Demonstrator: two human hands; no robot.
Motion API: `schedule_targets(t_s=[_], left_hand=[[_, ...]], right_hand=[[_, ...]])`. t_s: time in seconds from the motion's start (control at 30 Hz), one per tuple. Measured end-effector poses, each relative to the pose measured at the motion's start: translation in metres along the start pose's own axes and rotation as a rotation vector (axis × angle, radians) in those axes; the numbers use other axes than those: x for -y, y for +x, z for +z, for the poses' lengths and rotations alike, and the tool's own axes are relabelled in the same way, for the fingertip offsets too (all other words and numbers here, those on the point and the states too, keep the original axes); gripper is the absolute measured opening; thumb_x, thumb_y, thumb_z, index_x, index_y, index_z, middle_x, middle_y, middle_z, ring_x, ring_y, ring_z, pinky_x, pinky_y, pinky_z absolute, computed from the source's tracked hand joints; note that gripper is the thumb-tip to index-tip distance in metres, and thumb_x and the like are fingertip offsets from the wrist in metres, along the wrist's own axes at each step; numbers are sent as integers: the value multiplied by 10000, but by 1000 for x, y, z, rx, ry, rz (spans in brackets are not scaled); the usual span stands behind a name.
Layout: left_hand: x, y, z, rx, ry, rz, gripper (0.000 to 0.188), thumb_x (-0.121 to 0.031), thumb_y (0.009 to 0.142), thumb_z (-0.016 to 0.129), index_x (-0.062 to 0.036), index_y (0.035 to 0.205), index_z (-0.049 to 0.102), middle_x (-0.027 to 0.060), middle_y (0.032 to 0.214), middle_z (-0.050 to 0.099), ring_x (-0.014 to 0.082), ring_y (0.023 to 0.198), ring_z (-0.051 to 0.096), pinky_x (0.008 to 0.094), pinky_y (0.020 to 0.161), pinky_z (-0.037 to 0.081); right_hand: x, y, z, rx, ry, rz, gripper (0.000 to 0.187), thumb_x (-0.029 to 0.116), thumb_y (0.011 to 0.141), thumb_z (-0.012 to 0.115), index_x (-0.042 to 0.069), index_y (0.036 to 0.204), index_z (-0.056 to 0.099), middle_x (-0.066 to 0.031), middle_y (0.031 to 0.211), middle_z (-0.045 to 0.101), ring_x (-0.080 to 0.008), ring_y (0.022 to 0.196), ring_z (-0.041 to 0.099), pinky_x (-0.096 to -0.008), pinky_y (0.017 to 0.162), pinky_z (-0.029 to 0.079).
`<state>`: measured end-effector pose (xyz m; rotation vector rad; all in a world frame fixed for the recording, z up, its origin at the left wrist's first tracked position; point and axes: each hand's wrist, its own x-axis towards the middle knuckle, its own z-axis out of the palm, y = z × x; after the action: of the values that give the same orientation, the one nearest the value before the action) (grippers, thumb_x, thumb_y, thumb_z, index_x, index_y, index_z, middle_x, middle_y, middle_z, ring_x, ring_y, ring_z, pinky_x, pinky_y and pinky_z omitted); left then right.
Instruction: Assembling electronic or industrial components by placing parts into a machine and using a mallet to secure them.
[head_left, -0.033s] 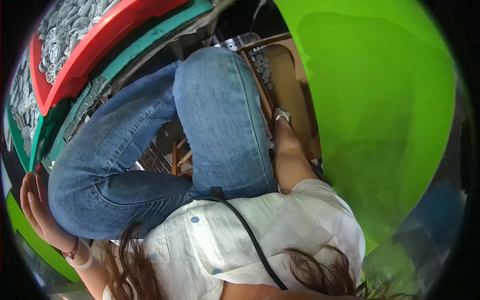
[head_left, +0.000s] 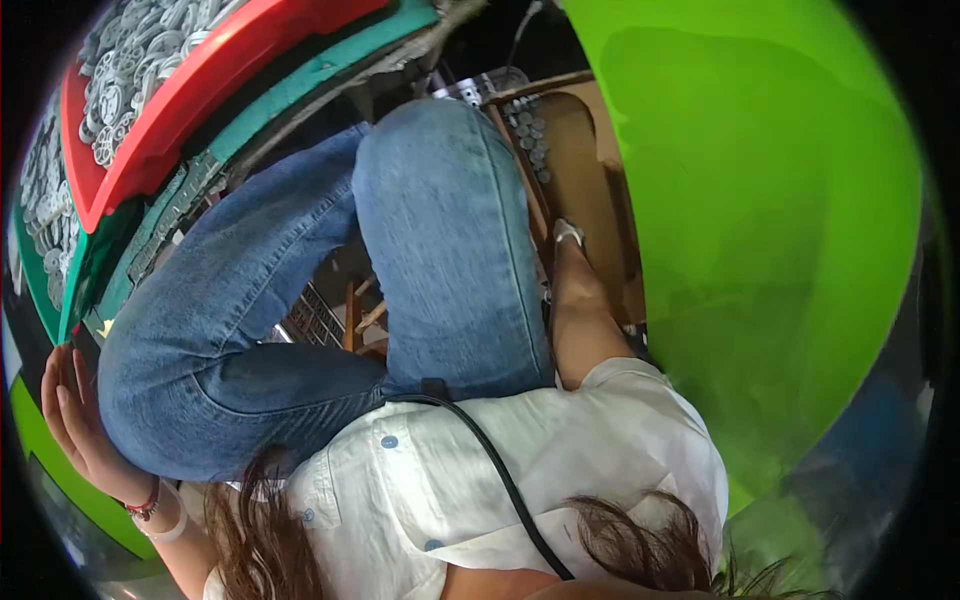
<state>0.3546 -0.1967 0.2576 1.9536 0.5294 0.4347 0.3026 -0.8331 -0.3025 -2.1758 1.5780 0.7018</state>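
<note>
At the far left, my left hand (head_left: 85, 430) is open and holds nothing that I can see. Its fingers stretch upward beside my bent knee, with the tips close to the lower corner of a green bin (head_left: 85, 265); whether they touch it I cannot tell. My right arm reaches down beside my other knee toward an open wooden drawer (head_left: 622, 215). A silvery band (head_left: 568, 232) shows at that wrist. Past the band the fingers of my right hand are hidden, so what they hold cannot be seen. Several small grey round pieces (head_left: 530, 135) lie in the drawer.
A red bin (head_left: 230, 75) full of grey plastic wheel-like parts (head_left: 130, 75) stands at the upper left. More grey parts (head_left: 50, 205) fill the green bin. A large bright green panel (head_left: 760, 200) takes up the right side. My jeans-clad legs (head_left: 440, 230) cover the middle.
The view has shifted very slightly, so the drawer and green panel sit a little further right. Neither hand has visibly changed its pose.
</note>
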Motion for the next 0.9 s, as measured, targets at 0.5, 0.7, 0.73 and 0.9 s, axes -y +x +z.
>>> schedule_targets(t_s=[0.5,0.7,0.73,0.9], left_hand=[[12,4,-13,-83,-36,-122,291,-97,971,329,69,1187,430,212,1208,495,290,1176,479,441,1064,343],[18,8,-32,-36,-13,-108,263,-91,971,334,44,1166,449,196,1183,512,279,1135,507,434,1047,371],[16,7,-31,-33,-9,-107,263,-91,971,334,44,1166,449,196,1183,512,279,1135,507,434,1047,371],[14,4,-19,-95,-4,-99,237,-89,970,354,46,1123,474,185,1153,529,269,1095,529,426,1022,400]], right_hand=[[102,56,19,226,306,-383,363,292,858,452,14,1046,589,-118,977,650,-297,874,613,-397,723,503],[172,13,24,355,436,-316,342,281,854,459,21,1031,593,-114,962,647,-292,878,610,-402,722,498],[179,9,23,372,461,-303,339,279,853,460,22,1028,594,-113,960,647,-292,879,610,-403,722,498],[205,1,22,449,585,-240,322,270,849,466,27,1016,598,-109,948,645,-288,882,607,-407,721,494]])
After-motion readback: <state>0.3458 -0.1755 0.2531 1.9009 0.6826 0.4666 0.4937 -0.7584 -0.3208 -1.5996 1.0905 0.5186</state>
